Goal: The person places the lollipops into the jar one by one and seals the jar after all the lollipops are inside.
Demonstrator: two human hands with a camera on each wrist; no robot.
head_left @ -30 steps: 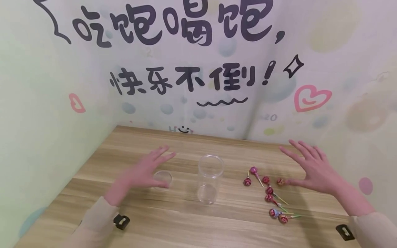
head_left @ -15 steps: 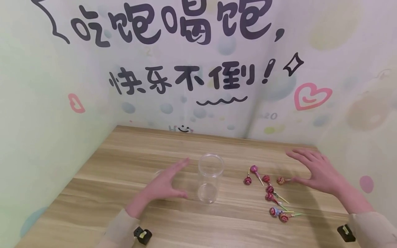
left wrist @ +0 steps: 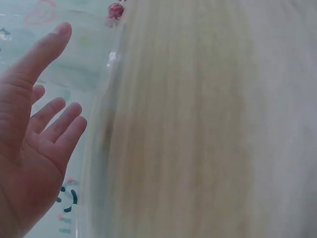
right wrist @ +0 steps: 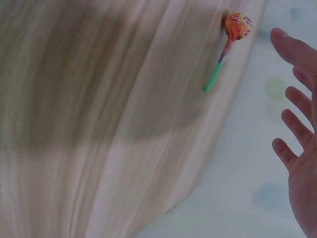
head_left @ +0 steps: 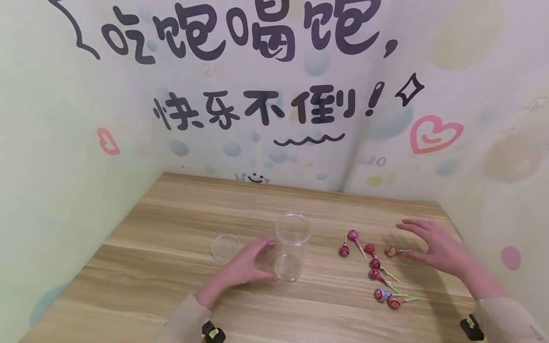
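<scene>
Head view: a clear jar (head_left: 291,248) stands up on the table (head_left: 193,205), with no lid on and no pops inside. Just left of the jar, the left hand (head_left: 246,267) has its fingers and thumb spread, with the gap facing the jar. It holds nothing, and I cannot tell if it touches. Farther left of the jar, the lid (head_left: 224,247) lies flat. Eight pops (head_left: 374,274) lie right of the jar. Farthest right of it, the right hand (head_left: 439,247) is loose and holds nothing, with its thumb near the orange pop (head_left: 390,251). I think this step is getting hold of the jar. Next, the left hand seems to need a soft grip, so the jar won't tip.
</scene>
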